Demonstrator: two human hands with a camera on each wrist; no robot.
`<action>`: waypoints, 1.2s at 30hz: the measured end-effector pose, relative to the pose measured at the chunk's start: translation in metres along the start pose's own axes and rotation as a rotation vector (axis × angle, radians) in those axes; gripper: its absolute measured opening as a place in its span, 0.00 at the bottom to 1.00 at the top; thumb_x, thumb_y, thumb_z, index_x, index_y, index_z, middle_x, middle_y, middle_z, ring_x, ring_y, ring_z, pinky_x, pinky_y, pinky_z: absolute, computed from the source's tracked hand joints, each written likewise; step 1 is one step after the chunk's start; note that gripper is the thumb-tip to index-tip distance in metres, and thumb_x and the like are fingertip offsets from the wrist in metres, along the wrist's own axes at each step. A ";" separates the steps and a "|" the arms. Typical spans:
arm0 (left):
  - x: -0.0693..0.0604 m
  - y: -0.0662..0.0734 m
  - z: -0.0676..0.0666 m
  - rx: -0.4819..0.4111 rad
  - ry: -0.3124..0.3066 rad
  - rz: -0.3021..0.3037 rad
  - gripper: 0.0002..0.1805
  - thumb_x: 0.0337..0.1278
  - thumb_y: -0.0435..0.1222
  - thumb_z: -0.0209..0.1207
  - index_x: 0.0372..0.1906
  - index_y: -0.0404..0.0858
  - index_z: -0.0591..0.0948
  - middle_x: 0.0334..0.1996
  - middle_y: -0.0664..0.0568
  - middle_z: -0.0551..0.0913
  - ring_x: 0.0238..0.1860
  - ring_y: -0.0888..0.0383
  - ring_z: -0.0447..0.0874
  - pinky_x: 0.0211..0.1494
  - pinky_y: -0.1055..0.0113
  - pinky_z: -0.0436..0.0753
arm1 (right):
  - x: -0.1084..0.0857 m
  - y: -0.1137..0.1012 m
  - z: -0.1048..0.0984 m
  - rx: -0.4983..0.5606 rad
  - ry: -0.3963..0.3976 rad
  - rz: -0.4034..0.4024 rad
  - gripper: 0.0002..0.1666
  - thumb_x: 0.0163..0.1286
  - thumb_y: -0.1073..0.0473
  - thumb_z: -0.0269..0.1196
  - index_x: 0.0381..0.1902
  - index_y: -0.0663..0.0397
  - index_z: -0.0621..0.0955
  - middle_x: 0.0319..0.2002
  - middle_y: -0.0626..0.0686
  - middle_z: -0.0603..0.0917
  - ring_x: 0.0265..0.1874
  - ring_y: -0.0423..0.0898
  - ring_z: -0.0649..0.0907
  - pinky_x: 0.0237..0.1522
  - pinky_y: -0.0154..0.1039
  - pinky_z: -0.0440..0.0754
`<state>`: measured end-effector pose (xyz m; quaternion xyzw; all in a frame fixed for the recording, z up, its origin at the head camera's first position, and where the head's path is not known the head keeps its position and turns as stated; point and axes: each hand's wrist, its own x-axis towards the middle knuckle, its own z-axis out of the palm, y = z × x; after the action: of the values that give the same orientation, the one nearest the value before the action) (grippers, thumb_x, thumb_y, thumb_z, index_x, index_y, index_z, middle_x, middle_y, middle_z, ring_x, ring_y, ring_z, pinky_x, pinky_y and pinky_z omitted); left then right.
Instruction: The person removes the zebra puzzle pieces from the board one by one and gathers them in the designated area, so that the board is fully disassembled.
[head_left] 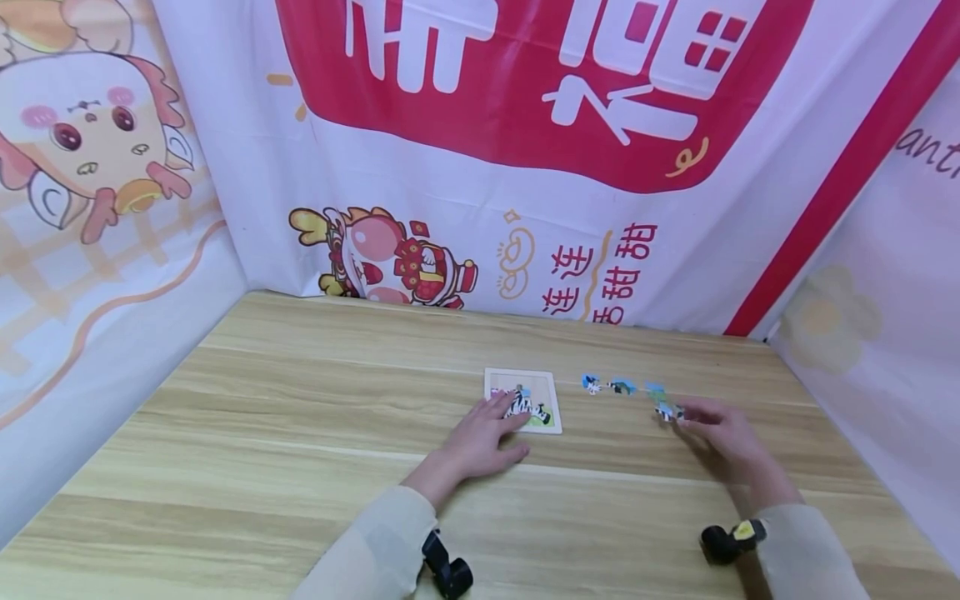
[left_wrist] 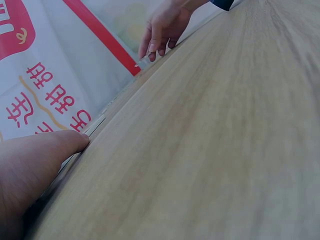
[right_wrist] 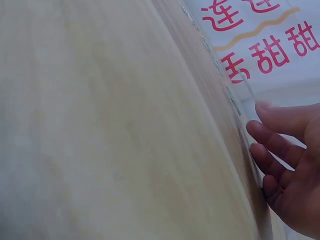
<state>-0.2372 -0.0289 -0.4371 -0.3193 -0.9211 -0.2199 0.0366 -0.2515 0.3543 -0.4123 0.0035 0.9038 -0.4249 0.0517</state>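
A small square puzzle board (head_left: 556, 410) with a pale frame and a zebra picture lies on the table. My left hand (head_left: 480, 437) rests on its left part with fingers spread, hiding some of the picture. In the left wrist view, the thumb of that hand (left_wrist: 45, 155) lies low along the board's edge. To the right, my right hand (head_left: 720, 429) pinches a jigsaw piece (head_left: 667, 412) between thumb and index finger. From the right wrist view, the piece (right_wrist: 247, 86) appears edge-on, tilted up from the table, by the thumb of the right hand (right_wrist: 295, 155).
Several loose jigsaw pieces lie in a row right of the board, among them a blue and white one (head_left: 591, 384), a dark and green one (head_left: 622, 386) and a blue-green one (head_left: 656, 392). The wooden table (head_left: 300, 400) meets a printed cloth (head_left: 480, 192) at the back.
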 end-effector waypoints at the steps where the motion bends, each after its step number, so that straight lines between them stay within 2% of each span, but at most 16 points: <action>1: 0.000 0.000 0.000 0.001 0.000 0.000 0.30 0.53 0.55 0.47 0.60 0.47 0.66 0.64 0.44 0.52 0.63 0.49 0.45 0.63 0.55 0.46 | 0.001 0.001 0.001 -0.007 0.002 0.009 0.28 0.59 0.51 0.58 0.55 0.57 0.70 0.49 0.61 0.71 0.43 0.52 0.69 0.43 0.44 0.68; 4: 0.000 -0.001 0.000 0.007 0.004 0.005 0.30 0.53 0.55 0.47 0.60 0.47 0.66 0.64 0.44 0.52 0.63 0.48 0.45 0.62 0.55 0.47 | 0.002 0.002 0.002 -0.009 0.001 -0.006 0.27 0.58 0.53 0.59 0.54 0.59 0.71 0.47 0.61 0.72 0.41 0.52 0.69 0.41 0.42 0.69; 9: 0.001 -0.002 0.001 0.011 0.005 0.007 0.30 0.53 0.55 0.47 0.60 0.47 0.66 0.64 0.44 0.52 0.63 0.49 0.45 0.62 0.55 0.47 | 0.005 0.005 0.006 -0.084 0.036 -0.051 0.25 0.57 0.54 0.60 0.51 0.61 0.74 0.37 0.56 0.77 0.33 0.47 0.71 0.30 0.36 0.71; 12: 0.001 -0.002 0.001 0.009 0.004 0.003 0.30 0.53 0.55 0.47 0.60 0.47 0.66 0.64 0.44 0.52 0.63 0.49 0.45 0.62 0.55 0.47 | 0.007 0.007 0.007 -0.083 0.038 -0.065 0.25 0.57 0.55 0.60 0.51 0.62 0.74 0.35 0.55 0.77 0.30 0.46 0.71 0.27 0.35 0.71; 20: 0.001 -0.002 0.001 0.007 0.000 0.000 0.30 0.53 0.55 0.46 0.60 0.47 0.65 0.64 0.44 0.52 0.63 0.49 0.45 0.62 0.55 0.47 | 0.008 0.007 0.007 -0.102 0.002 -0.038 0.25 0.56 0.56 0.61 0.52 0.57 0.74 0.37 0.55 0.76 0.35 0.48 0.72 0.33 0.37 0.70; 32: 0.001 -0.004 0.003 0.007 0.015 0.009 0.30 0.53 0.55 0.46 0.60 0.47 0.65 0.64 0.44 0.52 0.63 0.49 0.45 0.62 0.55 0.46 | 0.007 0.000 0.008 -0.109 -0.029 -0.081 0.23 0.57 0.62 0.59 0.52 0.63 0.72 0.34 0.56 0.73 0.30 0.47 0.70 0.26 0.36 0.73; 36: 0.001 -0.003 0.002 0.007 0.014 0.012 0.30 0.53 0.55 0.46 0.60 0.47 0.66 0.64 0.44 0.53 0.63 0.49 0.46 0.62 0.55 0.47 | 0.006 -0.002 0.008 -0.107 -0.032 -0.073 0.24 0.57 0.62 0.59 0.51 0.64 0.72 0.34 0.56 0.73 0.28 0.47 0.70 0.25 0.36 0.73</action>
<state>-0.2395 -0.0298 -0.4404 -0.3229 -0.9197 -0.2186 0.0456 -0.2572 0.3466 -0.4165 -0.0392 0.9237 -0.3777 0.0506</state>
